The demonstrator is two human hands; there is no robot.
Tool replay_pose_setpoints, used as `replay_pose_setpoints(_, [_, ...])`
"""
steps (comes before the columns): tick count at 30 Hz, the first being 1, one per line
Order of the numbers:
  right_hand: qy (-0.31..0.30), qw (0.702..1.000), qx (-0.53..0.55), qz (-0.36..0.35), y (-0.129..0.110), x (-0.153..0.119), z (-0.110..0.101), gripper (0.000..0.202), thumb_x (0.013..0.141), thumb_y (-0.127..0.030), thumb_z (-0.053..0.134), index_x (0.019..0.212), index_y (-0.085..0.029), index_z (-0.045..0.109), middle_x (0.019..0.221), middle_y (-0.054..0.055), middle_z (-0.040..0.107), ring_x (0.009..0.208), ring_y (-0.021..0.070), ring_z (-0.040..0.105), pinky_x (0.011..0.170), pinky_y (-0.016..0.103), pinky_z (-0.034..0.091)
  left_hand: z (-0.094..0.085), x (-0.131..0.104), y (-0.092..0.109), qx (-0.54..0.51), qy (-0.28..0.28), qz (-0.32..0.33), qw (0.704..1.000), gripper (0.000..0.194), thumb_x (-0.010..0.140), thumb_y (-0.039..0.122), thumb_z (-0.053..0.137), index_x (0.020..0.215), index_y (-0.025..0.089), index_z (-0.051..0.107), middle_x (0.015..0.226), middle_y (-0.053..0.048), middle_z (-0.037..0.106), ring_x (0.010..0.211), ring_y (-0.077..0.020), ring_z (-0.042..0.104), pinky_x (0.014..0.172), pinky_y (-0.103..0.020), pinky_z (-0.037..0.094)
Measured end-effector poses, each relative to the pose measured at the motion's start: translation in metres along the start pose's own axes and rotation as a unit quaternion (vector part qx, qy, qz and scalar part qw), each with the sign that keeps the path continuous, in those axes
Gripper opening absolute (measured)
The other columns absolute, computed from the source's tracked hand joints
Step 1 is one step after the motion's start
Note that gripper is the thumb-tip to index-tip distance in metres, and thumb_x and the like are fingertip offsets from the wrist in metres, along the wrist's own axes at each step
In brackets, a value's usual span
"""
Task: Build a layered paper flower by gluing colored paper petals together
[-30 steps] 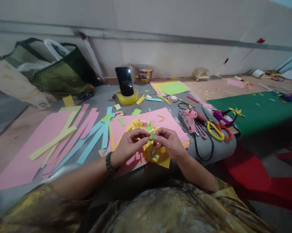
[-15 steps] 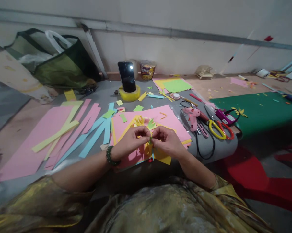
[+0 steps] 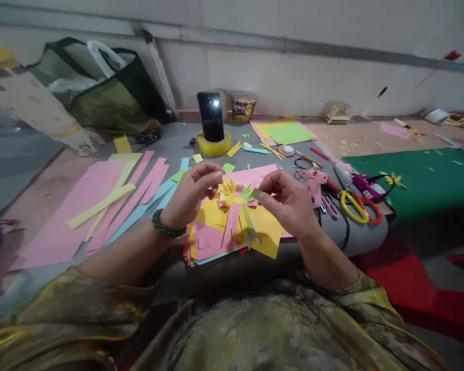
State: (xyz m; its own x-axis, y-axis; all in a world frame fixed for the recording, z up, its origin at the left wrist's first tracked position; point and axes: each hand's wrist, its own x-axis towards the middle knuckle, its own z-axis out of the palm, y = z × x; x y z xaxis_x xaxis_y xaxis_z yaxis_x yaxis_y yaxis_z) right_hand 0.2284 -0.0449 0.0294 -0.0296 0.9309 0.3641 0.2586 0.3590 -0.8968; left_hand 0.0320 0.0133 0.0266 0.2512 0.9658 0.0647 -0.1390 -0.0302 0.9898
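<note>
My right hand pinches a small green paper piece between thumb and fingertips. To its left, my left hand, with a dark bead bracelet on the wrist, has its thumb and fingers drawn together; whether anything is between them is too small to tell. Between and below both hands lies a paper flower arrangement with fringed yellow, green and pink parts. It rests on a stack of pink and yellow sheets.
Pink sheets and coloured strips lie left. A phone stands in a yellow tape roll behind. A pink glue gun, yellow-handled scissors and a green surface are right.
My hands have moved apart, my left hand to the left and up, my right hand to the right. The paper arrangement between them shows more fully. The view has shifted slightly.
</note>
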Motion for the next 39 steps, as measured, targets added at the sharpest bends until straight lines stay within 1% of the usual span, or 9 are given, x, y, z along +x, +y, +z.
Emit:
replay_pose_setpoints(4, [-0.064, 0.996, -0.055, -0.039, -0.003, 0.009, 0.01, 0.012, 0.08, -0.019, 0.062, 0.083, -0.022, 0.05, 0.075, -0.004, 0.058, 0.064, 0.0095, 0.053, 0.058, 0.023, 0.047, 0.002, -0.004, -0.004, 0.07, -0.088, 0.008, 0.994, 0.023, 0.063, 0.035, 0.078, 0.074, 0.019, 0.066, 0.07, 0.002, 0.06, 0.06, -0.01, 0.05, 0.051, -0.021, 0.041])
replay_pose_setpoints(7, [-0.095, 0.992, -0.062, -0.053, 0.0, 0.014, 0.018, 0.012, 0.079, -0.02, 0.06, 0.083, -0.022, 0.049, 0.074, -0.004, 0.058, 0.062, 0.0093, 0.053, 0.058, 0.024, 0.046, 0.004, -0.006, -0.007, 0.088, -0.116, 0.003, 0.989, 0.02, 0.066, 0.034, 0.076, 0.069, 0.018, 0.064, 0.067, 0.003, 0.059, 0.058, -0.0091, 0.049, 0.052, -0.021, 0.042])
replay_pose_setpoints(16, [-0.083, 0.996, -0.038, -0.015, 0.01, 0.014, 0.017, 0.015, 0.078, -0.025, 0.062, 0.089, -0.022, 0.052, 0.082, -0.001, 0.064, 0.067, 0.0106, 0.06, 0.061, 0.025, 0.05, 0.004, -0.005, -0.011, 0.077, -0.12, -0.03, 0.989, 0.018, 0.064, 0.033, 0.073, 0.067, 0.018, 0.063, 0.066, 0.003, 0.058, 0.059, -0.0093, 0.049, 0.054, -0.022, 0.042])
replay_pose_setpoints(22, [-0.076, 0.997, 0.003, 0.022, 0.014, 0.009, 0.017, 0.018, 0.077, -0.028, 0.066, 0.088, -0.022, 0.053, 0.08, -0.001, 0.062, 0.066, 0.0104, 0.059, 0.059, 0.024, 0.051, 0.005, -0.005, -0.018, 0.073, -0.128, -0.012, 0.989, 0.017, 0.067, 0.032, 0.071, 0.066, 0.019, 0.061, 0.066, 0.004, 0.055, 0.057, -0.0085, 0.044, 0.054, -0.023, 0.041])
replay_pose_setpoints(26, [-0.036, 0.999, 0.018, 0.015, 0.017, 0.007, 0.01, 0.016, 0.077, -0.027, 0.067, 0.084, -0.022, 0.053, 0.076, -0.003, 0.058, 0.066, 0.01, 0.057, 0.059, 0.024, 0.05, 0.004, -0.005, -0.021, 0.068, -0.118, 0.0, 0.991, 0.019, 0.067, 0.032, 0.073, 0.077, 0.019, 0.064, 0.075, 0.002, 0.058, 0.062, -0.0095, 0.048, 0.055, -0.022, 0.042])
replay_pose_setpoints(30, [0.008, 0.999, 0.025, 0.028, 0.018, 0.006, -0.004, 0.02, 0.077, -0.033, 0.07, 0.08, -0.022, 0.054, 0.075, -0.003, 0.057, 0.066, 0.0105, 0.056, 0.056, 0.023, 0.049, 0.003, -0.005, -0.021, 0.055, -0.089, -0.002, 0.995, 0.027, 0.068, 0.036, 0.076, 0.086, 0.021, 0.063, 0.078, 0.003, 0.059, 0.061, -0.0096, 0.049, 0.052, -0.022, 0.043])
replay_pose_setpoints(33, [-0.02, 0.999, 0.011, 0.034, 0.017, 0.002, -0.004, 0.019, 0.078, -0.033, 0.07, 0.079, -0.022, 0.054, 0.074, -0.002, 0.058, 0.064, 0.0107, 0.056, 0.056, 0.023, 0.048, 0.006, -0.006, -0.021, 0.064, -0.1, 0.008, 0.993, 0.027, 0.069, 0.039, 0.078, 0.083, 0.02, 0.064, 0.079, 0.001, 0.061, 0.065, -0.0109, 0.052, 0.058, -0.023, 0.045])
replay_pose_setpoints(36, [-0.047, 0.999, -0.019, 0.019, 0.016, -0.004, 0.006, 0.012, 0.079, -0.025, 0.067, 0.079, -0.021, 0.056, 0.073, -0.002, 0.061, 0.061, 0.0098, 0.055, 0.056, 0.023, 0.049, 0.009, -0.009, -0.023, 0.086, -0.119, 0.005, 0.989, 0.026, 0.069, 0.039, 0.079, 0.08, 0.019, 0.067, 0.081, -0.001, 0.065, 0.073, -0.0138, 0.056, 0.066, -0.026, 0.047])
replay_pose_setpoints(39, [-0.054, 0.998, -0.026, 0.004, 0.016, -0.007, 0.014, 0.008, 0.08, -0.022, 0.063, 0.078, -0.021, 0.055, 0.071, -0.003, 0.061, 0.059, 0.0089, 0.054, 0.056, 0.022, 0.049, 0.01, -0.011, -0.025, 0.099, -0.127, -0.009, 0.987, 0.028, 0.069, 0.042, 0.079, 0.075, 0.017, 0.068, 0.077, -0.002, 0.066, 0.072, -0.0145, 0.055, 0.067, -0.028, 0.046])
